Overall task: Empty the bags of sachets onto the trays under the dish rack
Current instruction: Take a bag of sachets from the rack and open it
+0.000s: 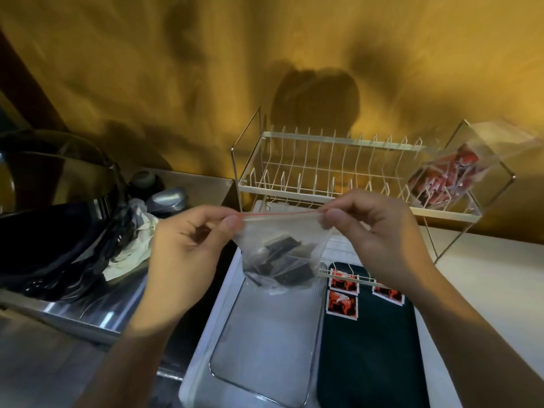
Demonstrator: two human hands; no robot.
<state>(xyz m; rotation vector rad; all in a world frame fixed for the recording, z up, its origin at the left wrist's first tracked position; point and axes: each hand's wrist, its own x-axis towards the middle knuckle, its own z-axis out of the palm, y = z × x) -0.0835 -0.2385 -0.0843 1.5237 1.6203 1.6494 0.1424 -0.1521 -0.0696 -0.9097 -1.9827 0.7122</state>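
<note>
Both hands pinch the top of a clear bag over the trays.

The left hand (182, 245) and right hand (374, 234) grip the bag (282, 254) by its sealed strip — dark sachets (282, 260) inside — above the clear tray (265, 334); red sachets (342, 301) lie on the dark tray (368, 348) — below the dish rack (323, 172).

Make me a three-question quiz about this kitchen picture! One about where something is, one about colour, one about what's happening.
1. Where is the second bag?
A. on the dish rack
B. in the sink
C. on the floor

2. What colour are the sachets on the dark tray?
A. blue
B. red and black
C. green

3. How is the held bag gripped?
A. one hand
B. both hands at its top
C. not held

Answers: 1 A, it lies at the rack's right end. 2 B, their print shows it. 3 B, left hand and right hand pinch the top edge.
</note>
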